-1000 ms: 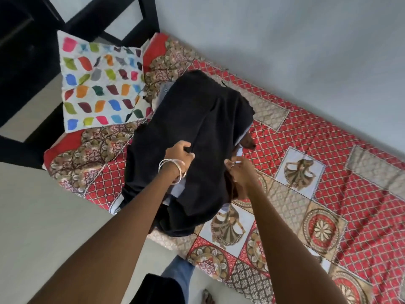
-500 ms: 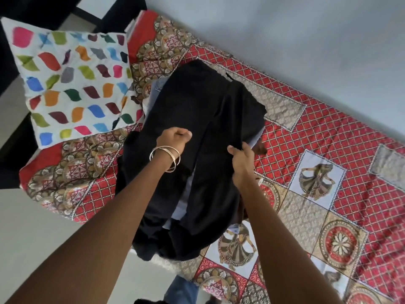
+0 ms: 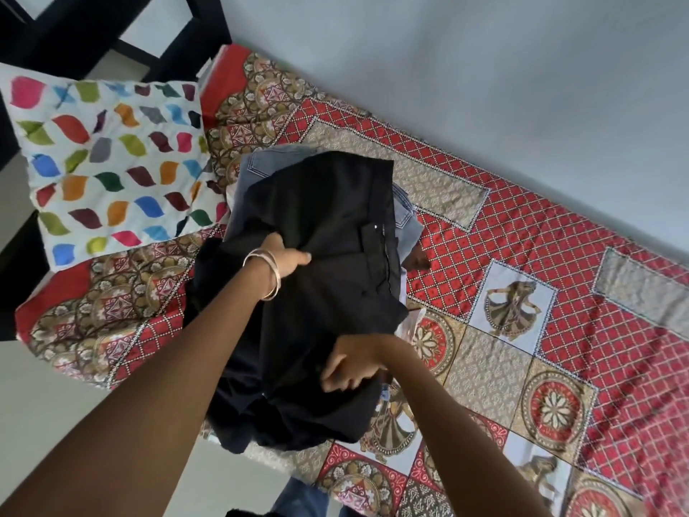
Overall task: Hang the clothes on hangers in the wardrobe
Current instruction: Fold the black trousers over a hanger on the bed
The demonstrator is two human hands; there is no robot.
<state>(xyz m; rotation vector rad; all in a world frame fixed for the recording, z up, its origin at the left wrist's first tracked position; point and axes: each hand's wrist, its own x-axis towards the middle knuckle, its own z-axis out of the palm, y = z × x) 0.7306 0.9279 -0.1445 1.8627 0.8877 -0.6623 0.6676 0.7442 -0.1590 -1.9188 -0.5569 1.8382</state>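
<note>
Patterned bed along the grey wall, pillow at its head; black clothes heaped at the near edge, left hand and right hand both gripping them.

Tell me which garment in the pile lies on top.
The black trousers, gripped by both hands; the grey jeans only peek out underneath at the pillow end.

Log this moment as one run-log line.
stage: picking up garment | left hand: grips black garment | right hand: grips its lower part | under it: grey jeans | surface: patterned bedspread | hanger: none visible
</note>
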